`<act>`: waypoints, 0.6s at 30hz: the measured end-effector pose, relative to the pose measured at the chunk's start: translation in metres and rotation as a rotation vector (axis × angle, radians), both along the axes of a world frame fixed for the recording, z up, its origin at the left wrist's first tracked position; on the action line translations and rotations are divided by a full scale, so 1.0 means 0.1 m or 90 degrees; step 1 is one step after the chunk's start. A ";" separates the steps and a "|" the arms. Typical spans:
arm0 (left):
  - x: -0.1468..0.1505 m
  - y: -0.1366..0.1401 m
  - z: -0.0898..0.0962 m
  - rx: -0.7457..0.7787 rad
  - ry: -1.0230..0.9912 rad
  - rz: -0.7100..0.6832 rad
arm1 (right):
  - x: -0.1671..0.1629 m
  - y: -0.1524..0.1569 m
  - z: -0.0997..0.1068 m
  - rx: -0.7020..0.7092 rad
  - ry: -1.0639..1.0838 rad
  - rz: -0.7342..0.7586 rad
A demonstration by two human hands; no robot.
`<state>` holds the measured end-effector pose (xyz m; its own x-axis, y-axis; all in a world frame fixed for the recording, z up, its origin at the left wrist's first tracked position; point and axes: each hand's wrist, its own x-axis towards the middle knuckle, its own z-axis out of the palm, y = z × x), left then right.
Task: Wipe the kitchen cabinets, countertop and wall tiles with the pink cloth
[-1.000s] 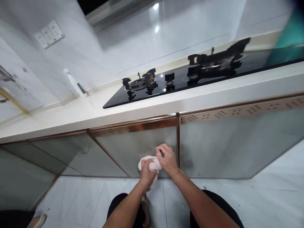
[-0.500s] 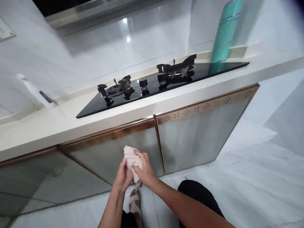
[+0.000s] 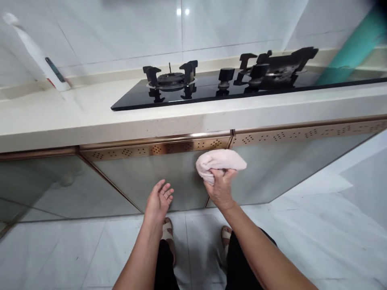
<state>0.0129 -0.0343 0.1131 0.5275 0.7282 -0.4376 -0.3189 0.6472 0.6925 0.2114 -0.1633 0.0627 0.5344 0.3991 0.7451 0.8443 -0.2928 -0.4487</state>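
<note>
A pale pink cloth [image 3: 222,160], folded into a loose bundle, is gripped by my right hand [image 3: 222,187] in front of the seam between two cabinet doors. My fingers are partly hidden under the cloth. Lower and to the left, my left hand [image 3: 159,197] holds nothing, its fingers apart and slightly curled, before the middle cabinet door [image 3: 121,181]. Above both hands runs the front edge of the white countertop [image 3: 169,125], with the black gas hob [image 3: 205,90] set on it.
Two burners, the left burner [image 3: 171,79] and the right burner [image 3: 278,70], flank black knobs [image 3: 225,76]. A white handheld device [image 3: 39,56] leans against the wall at left. A teal cylinder [image 3: 350,52] stands at the hob's right end. Tiled floor [image 3: 99,245] lies below.
My hands have parted. The right hand has carried the cloth up and to the right, while the left has let go of it. The view has shifted closer to the counter.
</note>
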 end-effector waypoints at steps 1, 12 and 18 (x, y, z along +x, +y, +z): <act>0.01 -0.01 -0.01 -0.007 0.005 0.003 | -0.06 0.04 -0.10 -0.038 0.025 -0.005; 0.23 -0.02 -0.25 0.125 0.195 0.035 | -0.87 0.36 -1.19 -0.281 0.336 0.162; 0.18 0.09 -0.23 0.066 0.199 0.018 | -0.79 0.22 -1.70 -0.177 0.545 0.031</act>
<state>0.0310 -0.0254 0.0901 0.3585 0.7895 -0.4981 -0.0969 0.5622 0.8213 0.1328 -0.1411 -0.1069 0.8396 0.5426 -0.0268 0.2685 -0.4574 -0.8477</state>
